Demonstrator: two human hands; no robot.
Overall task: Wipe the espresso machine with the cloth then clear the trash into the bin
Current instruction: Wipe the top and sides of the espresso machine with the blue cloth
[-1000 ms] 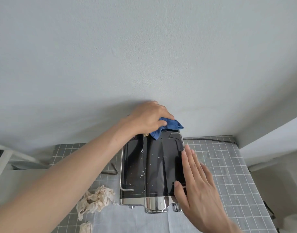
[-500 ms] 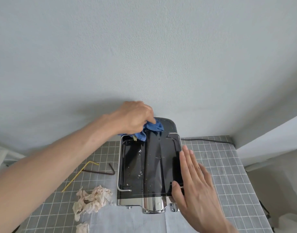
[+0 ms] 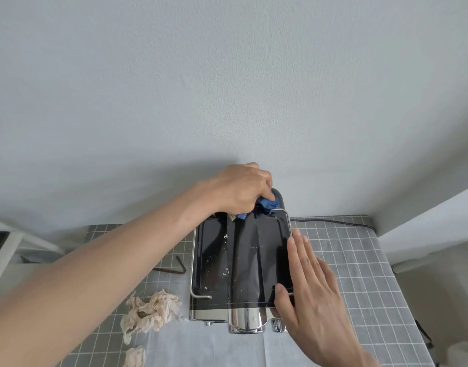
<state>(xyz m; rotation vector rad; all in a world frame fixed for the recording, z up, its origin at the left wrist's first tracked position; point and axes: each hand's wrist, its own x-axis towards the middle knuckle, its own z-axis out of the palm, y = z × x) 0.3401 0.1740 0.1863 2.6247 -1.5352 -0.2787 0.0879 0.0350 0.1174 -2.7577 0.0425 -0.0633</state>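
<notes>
1. The black-topped espresso machine with a chrome front (image 3: 240, 263) stands on the grey grid-patterned tabletop (image 3: 359, 274), its back close to the pale grey wall (image 3: 227, 88).
2. The left hand (image 3: 238, 189) is at the machine's rear edge, fingers curled round a bunched blue cloth (image 3: 266, 203); the cloth touches the top of the machine at its back, just left of the rounded black part there.
3. The right hand (image 3: 309, 292) lies flat with straight, close-set fingers along the right side of the machine's top, the thumb resting on the black surface near the front right corner.
4. Small pale specks are scattered over the glossy black top, mostly in its left and middle parts.
5. A thin chrome rail (image 3: 194, 271) runs round the left edge of the top and bends inward near the front.
6. A large crumpled beige paper wad (image 3: 150, 313) lies on the tabletop just left of the machine's front corner, apart from it.
7. A smaller crumpled beige scrap (image 3: 135, 356) lies nearer the camera, below the large wad.
8. A dark bent metal key (image 3: 174, 268) lies on the tabletop to the left of the machine, partly hidden by the left forearm.
9. A black cable (image 3: 333, 221) runs along the tabletop behind the machine toward the right.
10. A white sheet of paper (image 3: 214, 345) covers the tabletop in front of the machine.
</notes>
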